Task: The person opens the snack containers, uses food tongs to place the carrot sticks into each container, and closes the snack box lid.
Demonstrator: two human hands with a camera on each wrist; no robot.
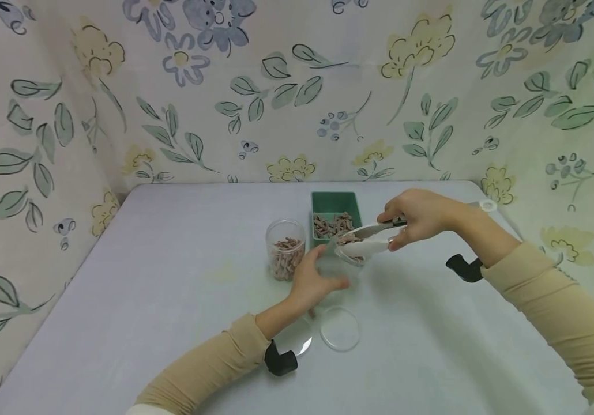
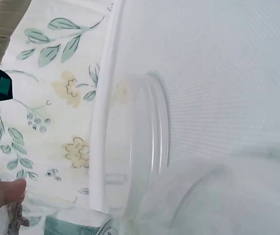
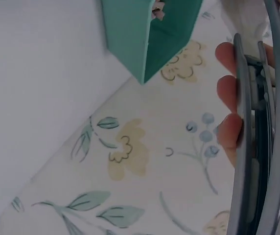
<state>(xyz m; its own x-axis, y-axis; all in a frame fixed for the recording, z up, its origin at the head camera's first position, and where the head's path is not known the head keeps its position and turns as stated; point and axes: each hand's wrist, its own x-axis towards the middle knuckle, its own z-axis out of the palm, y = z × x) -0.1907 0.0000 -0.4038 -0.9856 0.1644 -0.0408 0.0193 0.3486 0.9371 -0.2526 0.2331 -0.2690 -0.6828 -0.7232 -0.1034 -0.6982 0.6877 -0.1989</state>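
My left hand (image 1: 314,281) grips a clear jar (image 1: 351,259), tilted with its mouth toward the right. My right hand (image 1: 421,216) holds a pair of tongs (image 1: 372,230) with grey arms and white tips. At the mouth of the tilted jar, the tong tips overlap a bunch of brown strip-like pieces (image 1: 351,238). In the right wrist view, several fingertips (image 3: 229,129) lie along one arm of the tongs (image 3: 245,142). A green tub (image 1: 334,202) behind the tilted jar contains more brown pieces (image 1: 335,225).
An upright clear jar (image 1: 285,253) of brown pieces stands left of the tub. Two round clear lids lie nearer the front, one lid (image 1: 339,329) right of the other lid (image 1: 297,340). A floral curtain (image 1: 286,86) hangs behind the white table (image 1: 198,242).
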